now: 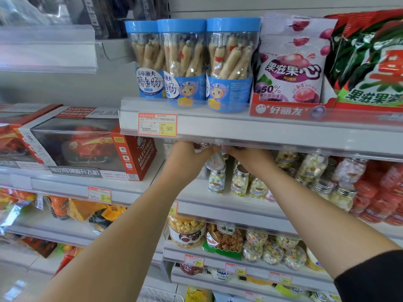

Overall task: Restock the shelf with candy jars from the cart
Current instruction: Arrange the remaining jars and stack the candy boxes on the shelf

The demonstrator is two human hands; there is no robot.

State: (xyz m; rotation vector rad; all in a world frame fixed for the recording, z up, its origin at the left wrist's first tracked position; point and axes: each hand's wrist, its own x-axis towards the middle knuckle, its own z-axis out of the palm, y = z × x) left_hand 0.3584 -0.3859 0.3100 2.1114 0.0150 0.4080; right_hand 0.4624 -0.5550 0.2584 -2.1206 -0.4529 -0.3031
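**Under the top shelf, two hands meet at a jar**

At the left end of the middle shelf (218, 209), just below the front rail of the top shelf (239, 129), both arms reach in from the lower edge of the view. The left hand (190, 152) and the right hand (245, 155) come together around one jar (216, 163), which is tilted and raised off the shelf, its silver cap toward the left hand. The left grip is closed on the jar near that cap. The right grip has curled fingers against the jar's other side, but the rail hides the fingertips, so it cannot be told whether that grip holds the jar.

Just beneath and to the right of the hands, more jars (239, 184) with silver caps stand upright near the shelf's front edge, and others lie stacked toward the right end beside red packs (381, 192). On the top shelf stand three blue-lidded tubs (182, 62) above a price tag (157, 124). A toy box (82, 147) sits on the neighbouring shelf to the left.
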